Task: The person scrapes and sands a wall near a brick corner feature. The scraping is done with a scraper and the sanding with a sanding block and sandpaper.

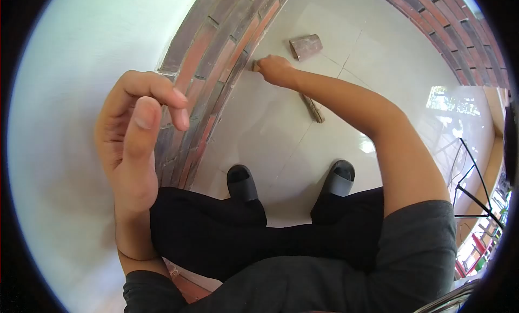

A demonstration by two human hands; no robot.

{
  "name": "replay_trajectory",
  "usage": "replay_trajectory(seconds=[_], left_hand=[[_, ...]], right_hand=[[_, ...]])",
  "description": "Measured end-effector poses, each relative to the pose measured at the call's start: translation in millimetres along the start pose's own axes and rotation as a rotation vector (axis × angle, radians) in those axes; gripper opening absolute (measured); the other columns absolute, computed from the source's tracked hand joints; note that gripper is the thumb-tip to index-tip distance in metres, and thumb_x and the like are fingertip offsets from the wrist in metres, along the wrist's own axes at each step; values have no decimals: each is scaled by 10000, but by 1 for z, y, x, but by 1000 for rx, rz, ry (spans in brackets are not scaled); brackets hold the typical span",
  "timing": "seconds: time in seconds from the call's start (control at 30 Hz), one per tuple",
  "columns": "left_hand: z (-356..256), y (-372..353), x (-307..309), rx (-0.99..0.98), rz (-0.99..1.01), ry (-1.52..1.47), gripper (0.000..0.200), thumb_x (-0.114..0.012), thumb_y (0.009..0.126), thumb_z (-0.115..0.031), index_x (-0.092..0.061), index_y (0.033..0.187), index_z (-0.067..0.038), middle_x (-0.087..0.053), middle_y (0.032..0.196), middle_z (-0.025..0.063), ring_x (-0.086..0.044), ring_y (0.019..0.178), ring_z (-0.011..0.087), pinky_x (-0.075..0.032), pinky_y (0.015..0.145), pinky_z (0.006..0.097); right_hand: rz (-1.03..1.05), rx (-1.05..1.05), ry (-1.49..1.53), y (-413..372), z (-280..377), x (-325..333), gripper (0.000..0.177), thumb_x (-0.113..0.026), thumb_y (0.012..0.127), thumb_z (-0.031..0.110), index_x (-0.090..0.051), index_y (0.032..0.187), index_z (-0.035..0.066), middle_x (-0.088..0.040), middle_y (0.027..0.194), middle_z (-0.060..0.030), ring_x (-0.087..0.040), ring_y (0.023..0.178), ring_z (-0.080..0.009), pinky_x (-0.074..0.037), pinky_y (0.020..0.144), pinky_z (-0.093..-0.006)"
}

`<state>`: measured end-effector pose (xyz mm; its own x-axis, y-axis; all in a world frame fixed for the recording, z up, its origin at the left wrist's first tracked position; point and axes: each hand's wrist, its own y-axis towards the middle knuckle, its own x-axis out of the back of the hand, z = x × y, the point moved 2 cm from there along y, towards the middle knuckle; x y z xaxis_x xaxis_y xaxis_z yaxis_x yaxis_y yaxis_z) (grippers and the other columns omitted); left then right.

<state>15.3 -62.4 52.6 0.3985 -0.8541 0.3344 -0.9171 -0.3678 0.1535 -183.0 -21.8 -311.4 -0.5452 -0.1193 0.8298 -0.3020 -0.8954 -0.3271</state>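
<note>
My left hand (138, 134) is raised close to the camera at the left, with its fingers curled, the thumb apart from them and nothing between them. My right hand (274, 70) reaches down to the tiled floor beside the foot of the brick wall (216, 48). Its fingers are closed on something small and brownish that I cannot make out. Just right of that hand a brown, curved piece (306, 47) lies on the floor. Below my right forearm lies a narrow brown stick-like object (313, 109), its upper end partly hidden by the arm.
Two dark slippers (241, 183) (340, 178) are on my feet on the pale tile floor (270, 134). Another brick wall (448, 26) curves along the upper right. A thin black metal frame (474, 191) stands at the right edge, near red and green items.
</note>
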Motion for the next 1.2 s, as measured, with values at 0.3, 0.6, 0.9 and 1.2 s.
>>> replay_trajectory(seconds=[0.3, 0.6, 0.9, 1.2], left_hand=[[6, -3, 9, 22, -36, -59, 373, -521, 1064, -351, -622, 984, -1, -599, 863, 52, -538, 770, 112, -408, 758, 257], [13, -11, 16, 39, 69, 19, 422, -457, 1085, -433, -569, 1021, -31, -536, 834, 66, -487, 752, 144, -388, 729, 288], [40, -2, 30, 138, 187, -1, 337, -386, 1112, -386, -548, 1065, -95, -462, 840, 21, -463, 833, 175, -384, 826, 353], [44, 14, 2, 144, 191, 46, 367, -401, 1116, -385, -565, 1055, -62, -493, 836, 39, -490, 824, 169, -404, 780, 331]], right_hand=[[3, 18, -3, -29, -10, -9, 203, -589, 937, 75, -668, 1117, 25, -735, 1011, -212, -731, 948, -380, -595, 817, -487], [122, 66, 37, -38, -18, 2, 342, -565, 912, 74, -595, 1248, 19, -719, 1071, -211, -704, 1025, -387, -578, 831, -477], [213, -201, 410, -58, -32, -30, 411, -554, 937, 185, -518, 1266, -59, -688, 1055, -252, -715, 936, -386, -591, 760, -469], [50, -524, 1180, -21, 34, -60, 456, -440, 1051, 341, -512, 1274, -51, -681, 980, -239, -685, 663, -328, -590, 585, -442]])
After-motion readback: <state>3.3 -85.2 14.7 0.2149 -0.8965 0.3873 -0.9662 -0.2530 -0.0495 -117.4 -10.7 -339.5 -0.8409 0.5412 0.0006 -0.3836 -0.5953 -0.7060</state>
